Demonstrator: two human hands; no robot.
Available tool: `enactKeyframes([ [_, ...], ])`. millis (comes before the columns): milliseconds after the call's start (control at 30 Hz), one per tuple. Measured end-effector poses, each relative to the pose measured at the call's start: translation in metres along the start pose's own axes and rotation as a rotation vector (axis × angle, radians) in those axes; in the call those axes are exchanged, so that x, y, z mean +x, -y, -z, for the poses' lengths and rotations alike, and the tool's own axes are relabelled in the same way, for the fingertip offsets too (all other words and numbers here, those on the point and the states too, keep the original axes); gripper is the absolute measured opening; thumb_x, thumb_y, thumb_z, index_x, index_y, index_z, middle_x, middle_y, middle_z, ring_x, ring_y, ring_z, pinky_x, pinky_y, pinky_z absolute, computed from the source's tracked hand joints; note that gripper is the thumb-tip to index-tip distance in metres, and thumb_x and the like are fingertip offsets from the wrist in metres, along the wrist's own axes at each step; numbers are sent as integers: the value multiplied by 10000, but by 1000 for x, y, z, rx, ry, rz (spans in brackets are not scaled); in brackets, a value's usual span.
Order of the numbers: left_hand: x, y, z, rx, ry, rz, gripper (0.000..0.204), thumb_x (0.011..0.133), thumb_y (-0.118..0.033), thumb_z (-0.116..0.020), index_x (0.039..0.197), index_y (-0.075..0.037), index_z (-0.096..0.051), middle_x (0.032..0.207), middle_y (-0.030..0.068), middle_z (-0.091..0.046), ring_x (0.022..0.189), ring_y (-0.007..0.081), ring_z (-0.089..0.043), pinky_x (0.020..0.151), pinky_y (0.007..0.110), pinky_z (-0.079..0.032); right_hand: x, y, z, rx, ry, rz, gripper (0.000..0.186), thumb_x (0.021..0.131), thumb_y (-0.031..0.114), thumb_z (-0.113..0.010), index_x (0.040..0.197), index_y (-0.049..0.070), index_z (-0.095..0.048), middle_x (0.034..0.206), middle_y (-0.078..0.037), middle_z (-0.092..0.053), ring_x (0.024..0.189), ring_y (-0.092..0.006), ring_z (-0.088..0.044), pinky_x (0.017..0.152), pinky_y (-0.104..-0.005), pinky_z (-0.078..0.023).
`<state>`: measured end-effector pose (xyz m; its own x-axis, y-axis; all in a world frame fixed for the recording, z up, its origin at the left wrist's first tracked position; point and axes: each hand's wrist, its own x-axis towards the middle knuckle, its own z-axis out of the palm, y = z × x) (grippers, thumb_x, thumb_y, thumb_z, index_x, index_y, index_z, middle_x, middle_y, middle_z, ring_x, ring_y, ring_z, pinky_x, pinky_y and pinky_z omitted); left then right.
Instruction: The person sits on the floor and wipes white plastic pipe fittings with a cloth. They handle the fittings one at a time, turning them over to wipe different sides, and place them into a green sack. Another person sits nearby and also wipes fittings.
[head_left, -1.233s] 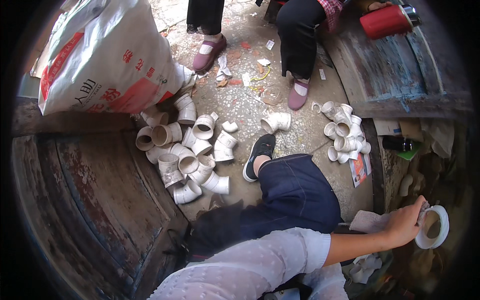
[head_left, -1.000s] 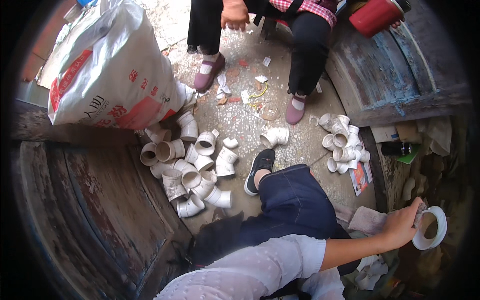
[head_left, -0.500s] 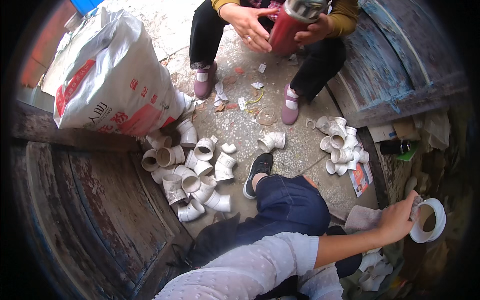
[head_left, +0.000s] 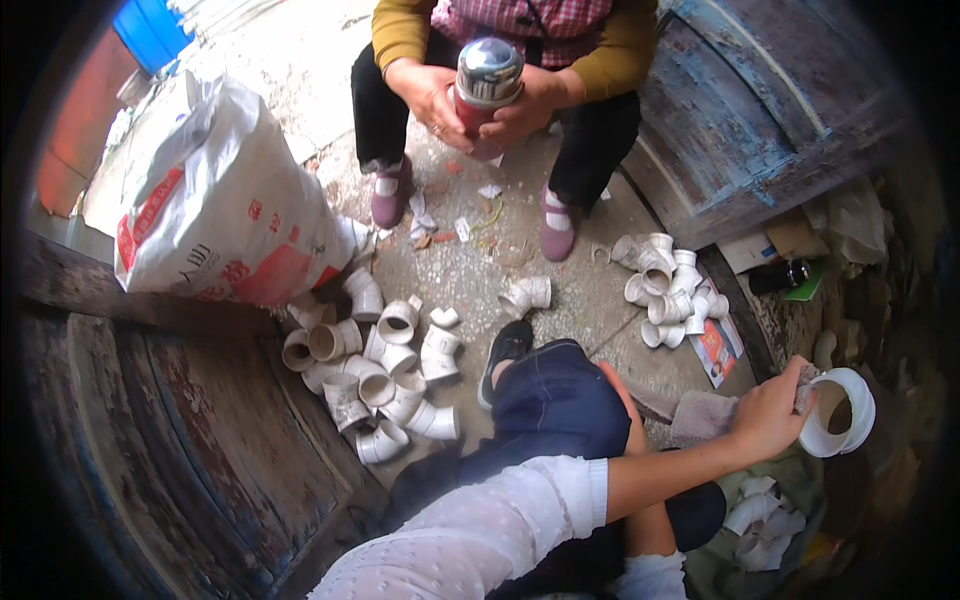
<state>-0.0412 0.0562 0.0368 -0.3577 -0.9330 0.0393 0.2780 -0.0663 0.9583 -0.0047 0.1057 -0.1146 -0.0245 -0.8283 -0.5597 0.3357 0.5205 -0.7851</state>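
Note:
Out to the right, my left hand (head_left: 768,412) is closed round a greyish-beige cloth (head_left: 700,418) and the near edge of a wide white pipe fitting (head_left: 858,410). The round opening of the fitting shows, and a bit of cloth bunches between hand and rim. My right forearm (head_left: 648,530) passes beneath the left one. Only a strip of skin from my right hand (head_left: 622,395) shows beside my blue-trousered knee (head_left: 560,400); its fingers are hidden. Straight ahead, a seated person's hands (head_left: 510,112) hold a red flask (head_left: 487,85) with a shiny lid.
Several white elbow fittings (head_left: 375,380) lie heaped at left, more fittings (head_left: 665,285) at right, and a single elbow (head_left: 525,295) between. A white sack (head_left: 225,200) stands far left. Wooden panels (head_left: 200,430) flank both sides. White pieces (head_left: 762,525) lie on dark green cloth at lower right.
My view has shifted slightly. The left hand still grips the fitting and cloth, and the fitting's opening faces me more. The other person's flask is now held upright in both hands, farther left.

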Motion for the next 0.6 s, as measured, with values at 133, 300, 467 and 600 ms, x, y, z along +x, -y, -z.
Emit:
enactKeyframes([
  [133, -1, -1, -11, 13, 90, -10, 309, 905, -310, -514, 1130, -112, -440, 896, 201, -625, 863, 414, -589, 696, 475, -451, -13, -25, 16, -268, 8, 371, 297, 859, 42, -627, 1147, 18, -559, 1025, -49, -587, 952, -125, -550, 855, -244, -439],
  [300, -2, 9, -15, 36, 58, -96, 310, 886, -285, -538, 1116, -101, -441, 882, 213, -623, 848, 432, -585, 684, 504, -446, 2, -37, 33, -370, -6, 575, 219, 863, 49, -627, 1076, 8, -595, 941, -35, -608, 887, -106, -565, 809, -227, -449],
  [467, -8, 10, -11, 78, 67, -13, 282, 874, -262, -548, 1063, -79, -447, 857, 221, -613, 828, 439, -575, 675, 502, -440, -6, -44, 57, -337, -93, 220, 115, 862, 53, -622, 967, 7, -616, 788, 19, -603, 702, -28, -519, 637, -185, -430],
  [600, -14, 4, -15, 68, 119, 1, 295, 859, -242, -561, 1059, -65, -438, 779, 222, -613, 779, 446, -581, 657, 520, -434, -30, -29, 72, -367, -157, 184, 80, 872, 76, -612, 939, 35, -596, 821, 3, -611, 747, -56, -552, 685, -206, -452],
])
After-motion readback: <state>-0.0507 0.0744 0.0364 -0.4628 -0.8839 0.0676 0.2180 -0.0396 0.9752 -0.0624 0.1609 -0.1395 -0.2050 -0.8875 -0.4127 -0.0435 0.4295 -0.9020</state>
